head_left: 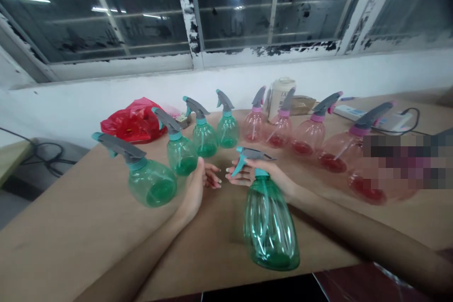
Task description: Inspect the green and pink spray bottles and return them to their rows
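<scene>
Taking the gap between the two hands as the clock's centre, the near green spray bottle (272, 226) sits at 4 to 5 o'clock, leaning, its grey head and teal trigger pointing to 10. The right hand (264, 170) has it by the neck, thumb laid along the head and fingers loosely extended behind the trigger. Whether its base touches the worktop (208, 255) is hard to judge from this angle. The left hand (203, 179) is half open and holds nothing, its fingers loosely curled towards 3 o'clock, close to the row of green bottles (152, 184).

That row has four bottles, curving from 9 to 12 o'clock, each with some green liquid low inside. Pink bottles (307, 137) carry the arc on from 1 to 3 o'clock, with red liquid at the bottom; the spray head of the last one is pixelated. A red plastic bag (132, 120) lies at 10 o'clock, a pale container (279, 99) stands at 1, behind the pink bottles, and a white power strip (354, 114) lies at 2.
</scene>
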`<control>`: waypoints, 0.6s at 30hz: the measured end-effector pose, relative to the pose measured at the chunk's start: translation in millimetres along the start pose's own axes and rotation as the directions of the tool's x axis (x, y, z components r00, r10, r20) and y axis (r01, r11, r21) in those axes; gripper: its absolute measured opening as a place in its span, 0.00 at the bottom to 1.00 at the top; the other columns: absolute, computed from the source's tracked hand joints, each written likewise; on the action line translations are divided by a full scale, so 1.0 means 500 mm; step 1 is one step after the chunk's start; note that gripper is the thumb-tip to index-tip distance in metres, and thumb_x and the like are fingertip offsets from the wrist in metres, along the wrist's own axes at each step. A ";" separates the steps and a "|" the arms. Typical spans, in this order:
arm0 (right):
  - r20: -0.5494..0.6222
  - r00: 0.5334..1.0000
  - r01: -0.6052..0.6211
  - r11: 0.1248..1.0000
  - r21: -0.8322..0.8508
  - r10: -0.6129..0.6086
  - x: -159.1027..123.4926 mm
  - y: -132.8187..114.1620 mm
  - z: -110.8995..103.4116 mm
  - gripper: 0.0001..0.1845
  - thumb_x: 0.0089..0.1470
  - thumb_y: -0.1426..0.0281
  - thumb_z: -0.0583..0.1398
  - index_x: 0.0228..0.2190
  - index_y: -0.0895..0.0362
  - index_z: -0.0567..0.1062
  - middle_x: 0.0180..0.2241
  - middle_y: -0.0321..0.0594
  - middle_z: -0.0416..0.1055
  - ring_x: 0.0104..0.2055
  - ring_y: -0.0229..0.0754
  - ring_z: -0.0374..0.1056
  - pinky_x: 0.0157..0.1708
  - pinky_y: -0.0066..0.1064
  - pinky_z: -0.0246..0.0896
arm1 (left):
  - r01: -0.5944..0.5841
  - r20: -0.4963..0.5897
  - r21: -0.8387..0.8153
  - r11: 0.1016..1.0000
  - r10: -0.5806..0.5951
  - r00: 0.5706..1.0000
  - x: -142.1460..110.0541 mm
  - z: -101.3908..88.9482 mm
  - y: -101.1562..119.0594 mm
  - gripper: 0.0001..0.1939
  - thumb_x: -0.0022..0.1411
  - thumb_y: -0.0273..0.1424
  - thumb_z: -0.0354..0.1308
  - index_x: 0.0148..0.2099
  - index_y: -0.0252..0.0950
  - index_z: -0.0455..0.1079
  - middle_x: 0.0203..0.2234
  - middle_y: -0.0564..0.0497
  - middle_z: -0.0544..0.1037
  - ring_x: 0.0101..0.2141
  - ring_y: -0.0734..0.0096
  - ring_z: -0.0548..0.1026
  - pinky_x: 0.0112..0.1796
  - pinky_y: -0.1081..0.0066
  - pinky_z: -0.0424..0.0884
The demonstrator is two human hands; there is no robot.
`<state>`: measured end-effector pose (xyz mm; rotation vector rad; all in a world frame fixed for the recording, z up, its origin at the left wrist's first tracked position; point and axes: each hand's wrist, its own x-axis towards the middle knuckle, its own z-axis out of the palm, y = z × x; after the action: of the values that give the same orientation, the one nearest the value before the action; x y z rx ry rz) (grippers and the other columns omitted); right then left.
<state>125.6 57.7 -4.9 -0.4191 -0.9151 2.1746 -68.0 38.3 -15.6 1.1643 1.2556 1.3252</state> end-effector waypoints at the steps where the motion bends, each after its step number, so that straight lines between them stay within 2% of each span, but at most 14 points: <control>1: -0.026 1.000 0.012 1.000 0.009 -0.012 -0.001 -0.003 -0.001 0.14 0.51 0.63 0.60 0.35 0.61 0.75 0.34 0.45 0.76 0.39 0.43 0.72 0.49 0.41 0.62 | 0.013 0.007 0.014 1.000 -0.013 1.000 -0.003 0.004 -0.002 0.33 0.54 0.60 0.46 0.29 0.32 0.69 0.16 0.52 0.72 0.17 0.73 0.71 0.22 0.74 0.65; 4: -0.088 0.996 0.023 1.000 0.020 -0.022 -0.002 -0.006 -0.011 0.16 0.53 0.59 0.59 0.28 0.60 0.75 0.26 0.41 0.74 0.32 0.40 0.72 0.37 0.36 0.67 | 0.018 0.054 0.074 0.997 -0.022 0.998 -0.015 0.017 -0.011 0.32 0.57 0.58 0.45 0.30 0.32 0.70 0.16 0.51 0.72 0.18 0.73 0.71 0.23 0.74 0.65; 7: -0.088 0.995 -0.040 0.999 -0.005 0.040 -0.003 0.001 -0.023 0.15 0.52 0.61 0.60 0.24 0.61 0.74 0.21 0.38 0.71 0.25 0.36 0.69 0.29 0.29 0.66 | -0.011 0.082 0.102 0.995 0.003 0.997 -0.021 0.023 -0.014 0.31 0.60 0.56 0.44 0.30 0.33 0.70 0.16 0.52 0.72 0.19 0.73 0.71 0.23 0.74 0.64; 10: -0.020 0.996 -0.080 0.996 0.046 0.081 -0.006 0.005 -0.028 0.14 0.53 0.62 0.59 0.26 0.61 0.74 0.24 0.40 0.73 0.28 0.38 0.71 0.35 0.32 0.67 | -0.005 0.081 0.103 0.995 -0.004 0.997 -0.019 0.020 -0.011 0.30 0.59 0.56 0.44 0.31 0.33 0.70 0.17 0.52 0.72 0.19 0.72 0.71 0.23 0.74 0.65; 13: 0.082 0.990 -0.126 0.988 0.092 0.118 -0.008 0.001 -0.027 0.17 0.53 0.59 0.58 0.31 0.62 0.75 0.31 0.46 0.75 0.37 0.44 0.72 0.45 0.42 0.64 | 0.017 0.077 0.112 0.994 -0.026 0.997 -0.015 0.015 -0.008 0.30 0.60 0.56 0.44 0.33 0.33 0.70 0.18 0.52 0.72 0.20 0.71 0.71 0.24 0.73 0.66; 15: 0.102 0.988 -0.126 0.986 0.107 0.115 -0.006 -0.001 -0.028 0.19 0.54 0.57 0.57 0.33 0.62 0.75 0.32 0.48 0.76 0.41 0.46 0.72 0.48 0.45 0.62 | 0.007 0.076 0.142 0.990 -0.018 0.997 -0.017 0.011 -0.005 0.30 0.61 0.55 0.41 0.34 0.33 0.69 0.18 0.52 0.72 0.20 0.71 0.71 0.24 0.72 0.66; 18: 0.064 0.994 -0.101 0.986 0.133 0.093 0.002 0.004 -0.039 0.18 0.55 0.59 0.57 0.35 0.62 0.75 0.35 0.48 0.76 0.44 0.46 0.71 0.51 0.44 0.60 | -0.101 0.107 0.347 0.933 0.067 0.992 -0.028 0.009 0.002 0.26 0.65 0.49 0.39 0.37 0.35 0.69 0.21 0.52 0.73 0.24 0.69 0.72 0.28 0.70 0.67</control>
<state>134.3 66.8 -19.9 -0.3428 -0.7857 2.3326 -62.2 24.8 -14.8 1.5275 1.4253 1.1185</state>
